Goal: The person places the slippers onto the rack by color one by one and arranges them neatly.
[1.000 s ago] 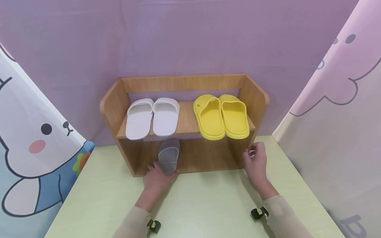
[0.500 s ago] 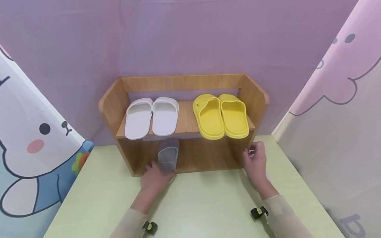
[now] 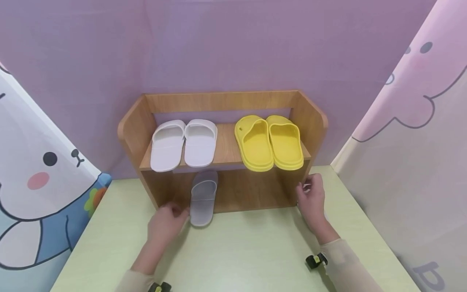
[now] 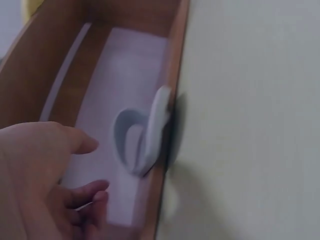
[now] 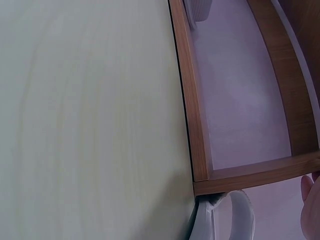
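Note:
A grey slipper (image 3: 202, 202) lies on the lower level of the wooden shoe rack (image 3: 222, 102), its heel jutting past the front edge. Just left of it is my left hand (image 3: 164, 225), fingers loosely bent and holding nothing. In the left wrist view a gap separates these fingers from the slipper (image 4: 156, 132). My right hand (image 3: 313, 200) is at the rack's right side panel, its fingers loosely bent with fingertips right at the wood. Beside that panel, another grey slipper (image 5: 240, 217) stands on the table, mostly hidden under the hand in the head view.
On the upper shelf, a pair of white slippers (image 3: 183, 146) sits at the left and a pair of yellow clogs (image 3: 270, 146) at the right. The rack stands on a pale table (image 3: 233, 251) against a purple backdrop (image 3: 233, 48). Cartoon-printed cloths hang on both sides.
My left hand has let go of the grey slipper and moved left, away from it. The slipper's heel now shows further forward over the rack's edge. My right hand has stayed put.

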Available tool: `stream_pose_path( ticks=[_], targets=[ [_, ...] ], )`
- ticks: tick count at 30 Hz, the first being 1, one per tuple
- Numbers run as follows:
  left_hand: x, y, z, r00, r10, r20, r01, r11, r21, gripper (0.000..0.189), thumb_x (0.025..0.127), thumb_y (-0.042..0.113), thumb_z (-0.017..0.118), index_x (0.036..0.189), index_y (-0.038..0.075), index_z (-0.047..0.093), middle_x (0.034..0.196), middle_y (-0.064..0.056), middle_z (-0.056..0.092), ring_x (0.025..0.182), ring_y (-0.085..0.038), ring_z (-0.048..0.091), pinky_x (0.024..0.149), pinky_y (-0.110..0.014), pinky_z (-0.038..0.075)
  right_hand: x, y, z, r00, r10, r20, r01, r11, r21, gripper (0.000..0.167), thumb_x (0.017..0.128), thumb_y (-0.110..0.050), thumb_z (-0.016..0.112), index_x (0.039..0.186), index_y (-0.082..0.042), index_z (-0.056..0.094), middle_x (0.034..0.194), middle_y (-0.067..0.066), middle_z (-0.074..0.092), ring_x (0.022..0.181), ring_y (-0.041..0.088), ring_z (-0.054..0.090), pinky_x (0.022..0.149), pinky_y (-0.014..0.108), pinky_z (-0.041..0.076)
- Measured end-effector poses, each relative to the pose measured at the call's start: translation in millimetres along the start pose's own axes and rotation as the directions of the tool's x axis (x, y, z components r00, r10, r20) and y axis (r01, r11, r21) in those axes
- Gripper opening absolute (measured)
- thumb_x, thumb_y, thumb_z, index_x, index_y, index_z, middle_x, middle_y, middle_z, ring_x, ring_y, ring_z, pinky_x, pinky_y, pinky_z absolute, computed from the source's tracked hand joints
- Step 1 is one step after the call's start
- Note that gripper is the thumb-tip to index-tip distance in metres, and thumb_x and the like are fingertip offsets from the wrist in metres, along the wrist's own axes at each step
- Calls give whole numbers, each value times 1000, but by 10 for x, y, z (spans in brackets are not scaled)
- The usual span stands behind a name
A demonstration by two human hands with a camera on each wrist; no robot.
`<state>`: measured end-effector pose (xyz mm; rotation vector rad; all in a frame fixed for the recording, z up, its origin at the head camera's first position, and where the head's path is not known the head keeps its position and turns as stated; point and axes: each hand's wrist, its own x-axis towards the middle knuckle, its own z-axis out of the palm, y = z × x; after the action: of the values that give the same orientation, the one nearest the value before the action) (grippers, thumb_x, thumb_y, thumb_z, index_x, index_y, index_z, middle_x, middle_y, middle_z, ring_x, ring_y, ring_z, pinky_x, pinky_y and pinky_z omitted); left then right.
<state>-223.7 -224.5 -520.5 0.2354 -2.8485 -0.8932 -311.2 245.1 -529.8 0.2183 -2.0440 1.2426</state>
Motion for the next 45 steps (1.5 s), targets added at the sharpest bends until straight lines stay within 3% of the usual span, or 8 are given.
stream_pose_path(
  ticks=[6, 10, 20, 26, 32, 35, 39, 45],
  targets=[
    [25, -200, -318, 990, -76, 121, 75, 997, 11, 49, 102, 56, 70, 97, 8, 75, 86, -5, 73, 74, -24, 65, 60, -39, 51, 6, -16, -8, 1000, -4, 0, 4, 1000, -2, 22, 93, 13, 64, 111, 4, 55, 104, 14, 61, 88, 20, 59, 73, 16, 48],
    [65, -292, -438, 982, -128, 137, 123, 992, 40, 48, 102, 56, 68, 90, 10, 71, 79, -5, 67, 69, -25, 60, 56, -37, 45, 4, -23, -6, 1000, -2, -2, 2, 1000, 1, 22, 93, 13, 63, 111, 4, 55, 104, 14, 62, 87, 21, 59, 73, 16, 49],
    [156, -456, -553, 988, -155, -17, 156, 988, 18, 70, 102, 49, 68, 136, -9, 49, 125, -30, 59, 95, -42, 66, 69, -51, 57, 0, -45, 1, 1000, 2, -8, -2, 1000, 3, 21, 93, 12, 63, 111, 4, 55, 105, 15, 62, 88, 16, 58, 73, 18, 50],
    [226, -502, -494, 988, -24, -155, -1, 987, -159, 71, 103, 30, 75, 155, -5, 42, 139, -27, 56, 123, -46, 64, 95, -62, 58, -1, -53, 1, 1000, 5, -4, -5, 1000, 6, 22, 93, 12, 64, 111, 4, 55, 105, 15, 61, 89, 18, 59, 73, 20, 50],
    [276, -562, -434, 952, 98, -289, -181, 943, -278, 68, 100, 12, 79, 157, -2, 45, 136, -21, 61, 119, -38, 68, 100, -51, 62, -7, -28, 7, 1000, 3, -3, -3, 1000, -7, 22, 92, 13, 64, 111, 4, 55, 105, 15, 61, 90, 18, 59, 73, 20, 50],
    [285, -584, -404, 940, 98, -326, -210, 921, -329, 64, 99, 7, 80, 154, 0, 49, 133, -18, 64, 116, -31, 68, 92, -29, 64, -10, -23, 7, 1000, 5, -5, -5, 1000, -10, 22, 93, 12, 64, 111, 3, 55, 106, 15, 62, 90, 18, 60, 73, 19, 50],
    [293, -600, -380, 929, 94, -357, -228, 907, -354, 57, 99, 5, 79, 150, 2, 54, 131, -16, 66, 115, -30, 68, 83, -7, 55, -10, -30, 6, 1000, -2, -6, 2, 1000, -12, 22, 93, 12, 64, 111, 3, 55, 106, 16, 62, 90, 19, 60, 73, 20, 50],
    [323, -634, -360, 919, 104, -380, -229, 926, -301, 47, 100, 4, 78, 143, 2, 60, 128, -16, 68, 114, -33, 71, 81, -8, 57, -10, -19, -3, 1000, -10, 3, 10, 1000, -9, 23, 93, 13, 64, 112, 4, 55, 106, 16, 62, 92, 20, 60, 74, 23, 52]
  ],
)
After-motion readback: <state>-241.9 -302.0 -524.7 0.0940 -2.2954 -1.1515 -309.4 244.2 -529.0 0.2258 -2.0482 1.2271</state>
